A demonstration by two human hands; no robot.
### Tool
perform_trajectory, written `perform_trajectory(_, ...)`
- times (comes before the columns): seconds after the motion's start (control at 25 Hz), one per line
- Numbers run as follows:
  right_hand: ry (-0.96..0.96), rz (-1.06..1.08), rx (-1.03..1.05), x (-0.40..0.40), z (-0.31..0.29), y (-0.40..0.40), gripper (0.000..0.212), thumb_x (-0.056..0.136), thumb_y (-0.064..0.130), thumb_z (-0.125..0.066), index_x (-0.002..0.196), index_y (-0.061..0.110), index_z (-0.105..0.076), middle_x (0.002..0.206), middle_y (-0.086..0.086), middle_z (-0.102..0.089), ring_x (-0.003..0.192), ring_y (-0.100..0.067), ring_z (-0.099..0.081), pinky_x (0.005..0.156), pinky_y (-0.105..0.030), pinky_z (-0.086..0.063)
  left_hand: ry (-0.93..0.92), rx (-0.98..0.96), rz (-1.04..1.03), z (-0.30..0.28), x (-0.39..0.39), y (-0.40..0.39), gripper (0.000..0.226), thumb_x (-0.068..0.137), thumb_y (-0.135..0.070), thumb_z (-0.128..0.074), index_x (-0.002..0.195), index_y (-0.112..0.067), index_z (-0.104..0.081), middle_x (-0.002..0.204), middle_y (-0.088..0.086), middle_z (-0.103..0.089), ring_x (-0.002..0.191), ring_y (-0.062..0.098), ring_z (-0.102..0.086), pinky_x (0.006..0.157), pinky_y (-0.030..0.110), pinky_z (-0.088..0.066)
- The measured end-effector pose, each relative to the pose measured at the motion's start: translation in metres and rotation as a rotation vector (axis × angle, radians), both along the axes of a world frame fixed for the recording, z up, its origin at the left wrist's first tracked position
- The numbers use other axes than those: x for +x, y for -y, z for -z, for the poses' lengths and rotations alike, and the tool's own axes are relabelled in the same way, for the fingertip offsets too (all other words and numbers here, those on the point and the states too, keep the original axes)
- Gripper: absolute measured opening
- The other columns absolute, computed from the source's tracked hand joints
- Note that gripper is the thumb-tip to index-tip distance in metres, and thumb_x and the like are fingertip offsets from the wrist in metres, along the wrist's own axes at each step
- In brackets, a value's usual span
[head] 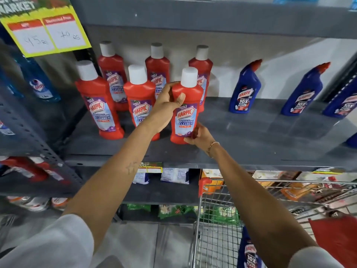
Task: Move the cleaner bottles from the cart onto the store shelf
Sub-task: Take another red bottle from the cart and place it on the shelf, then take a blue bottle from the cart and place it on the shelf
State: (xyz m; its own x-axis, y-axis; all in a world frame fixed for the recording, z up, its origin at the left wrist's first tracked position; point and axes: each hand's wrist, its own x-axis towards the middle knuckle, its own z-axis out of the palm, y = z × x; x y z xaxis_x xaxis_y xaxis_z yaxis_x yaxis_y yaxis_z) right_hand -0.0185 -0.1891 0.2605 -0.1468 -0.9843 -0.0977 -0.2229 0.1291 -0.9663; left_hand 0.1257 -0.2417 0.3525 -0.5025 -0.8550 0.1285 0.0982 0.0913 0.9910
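A red Harpic bathroom cleaner bottle (185,113) with a white cap stands upright near the front of the grey store shelf (251,147). My left hand (166,111) wraps its upper body from the left. My right hand (199,136) pinches its lower right corner. Several more red bottles stand in two rows to its left and behind, such as the one at the far left (100,105). Blue Harpic bottles (245,89) stand farther right on the same shelf. The wire cart (210,225) sits at the lower right with a blue bottle (249,252) in it.
A yellow price sign (46,29) hangs at the upper left. Blue cleaner bottles (38,84) fill the neighbouring left rack. Packets line the lower shelves (173,175). A red cart flap (338,235) shows at the right edge. An upper shelf board (212,18) overhangs the bottles.
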Motion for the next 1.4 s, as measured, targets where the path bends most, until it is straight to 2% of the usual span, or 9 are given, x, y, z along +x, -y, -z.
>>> perform_trajectory(0.16, -0.014, -0.037, 0.010, -0.005, -0.001, -0.009, 0.060, 0.071, -0.008, -0.069, 0.123, 0.005, -0.041, 0.120, -0.010, -0.058, 0.109, -0.017, -0.055, 0.096, -0.032, -0.049, -0.014, -0.157, -0.273, 0.006, 0.002, -0.033, 0.046, 0.089, -0.023, -0.057, 0.131, -0.010, -0.041, 0.125, 0.003, -0.057, 0.113, 0.005, -0.058, 0.093, 0.021, -0.049)
perform_trajectory(0.32, -0.010, 0.251, -0.160, -0.022, 0.010, -0.074, 0.014, 0.080, 0.012, -0.068, 0.083, 0.019, -0.056, 0.078, 0.002, -0.063, 0.072, -0.004, -0.061, 0.068, -0.017, -0.052, 0.010, -0.425, -0.623, 0.045, -0.022, -0.111, 0.013, 0.091, -0.021, -0.056, 0.099, -0.011, -0.055, 0.096, 0.004, -0.063, 0.090, 0.011, -0.060, 0.080, 0.025, -0.049)
perform_trajectory(0.64, 0.046, 0.395, 0.290, -0.149, 0.127, -0.236, 0.013, 0.083, 0.012, -0.063, 0.071, 0.006, -0.062, 0.057, 0.002, -0.065, 0.055, -0.008, -0.058, 0.056, -0.022, -0.049, 0.468, -0.096, 0.097, 0.191, -0.148, -0.210, 0.013, 0.088, -0.018, -0.056, 0.089, -0.006, -0.062, 0.086, 0.002, -0.068, 0.076, 0.004, -0.060, 0.068, 0.011, -0.043)
perform_trajectory(0.84, 0.124, 0.450, 0.759, -0.212, 0.228, -0.307, 0.030, 0.078, 0.011, -0.059, 0.049, 0.017, -0.050, 0.040, 0.006, -0.053, 0.048, -0.015, -0.052, 0.057, -0.029, -0.047, 0.917, 0.119, 0.510, 0.285, -0.198, -0.254, 0.025, 0.090, -0.015, -0.051, 0.107, 0.003, -0.058, 0.108, 0.020, -0.066, 0.099, 0.030, -0.062, 0.077, 0.028, -0.045)
perform_trajectory(0.96, 0.242, 0.497, 0.940, -0.223, 0.279, -0.342, 0.025, 0.081, 0.006, -0.057, 0.058, 0.013, -0.054, 0.058, -0.006, -0.056, 0.053, -0.015, -0.057, 0.056, -0.024, -0.051, 1.034, 0.248, 0.497, 0.325, -0.212, -0.269, 0.052, 0.088, -0.039, -0.049, 0.106, 0.010, -0.052, 0.098, 0.022, -0.062, 0.090, 0.031, -0.061, 0.079, 0.039, -0.050)
perform_trajectory(1.04, 0.280, 0.467, 1.029, -0.222, 0.297, -0.355, 0.026, 0.082, 0.000, -0.053, 0.061, 0.014, -0.053, 0.062, -0.005, -0.054, 0.055, -0.015, -0.055, 0.056, -0.022, -0.048, 1.079, 0.383, 0.391, 0.356, -0.215, -0.279, 0.065, 0.078, -0.058, -0.045, 0.091, 0.005, -0.054, 0.086, 0.018, -0.061, 0.077, 0.026, -0.059, 0.068, 0.032, -0.045)
perform_trajectory(1.16, 0.360, 0.435, 1.056, -0.208, 0.317, -0.360, 0.024, 0.086, 0.005, -0.053, 0.068, 0.022, -0.052, 0.071, 0.000, -0.054, 0.066, -0.016, -0.054, 0.064, -0.026, -0.048, 1.149, 0.540, 0.337, 0.393, -0.212, -0.289, 0.044, 0.092, -0.030, -0.046, 0.112, 0.009, -0.050, 0.109, 0.028, -0.060, 0.100, 0.038, -0.059, 0.077, 0.038, -0.044)
perform_trajectory(1.28, 0.375, 0.427, 0.987, -0.200, 0.337, -0.355, 0.007, 0.087, 0.018, -0.057, 0.091, 0.016, -0.061, 0.086, -0.004, -0.057, 0.085, -0.018, -0.055, 0.085, -0.036, -0.053, 1.126, 0.592, 0.401, 0.414, -0.217, -0.286, 0.038, 0.094, -0.030, -0.045, 0.108, 0.005, -0.052, 0.104, 0.024, -0.062, 0.099, 0.036, -0.060, 0.078, 0.043, -0.046)
perform_trajectory(1.4, 0.364, 0.403, 1.004, -0.200, 0.341, -0.354, 0.032, 0.087, 0.021, -0.057, 0.112, 0.001, -0.060, 0.095, -0.008, -0.059, 0.090, -0.021, -0.056, 0.097, -0.040, -0.048, 1.169, 0.549, 0.413, 0.422, -0.218, -0.292, 0.034, 0.092, -0.025, -0.051, 0.112, 0.002, -0.055, 0.104, 0.019, -0.062, 0.099, 0.032, -0.059, 0.076, 0.036, -0.042)
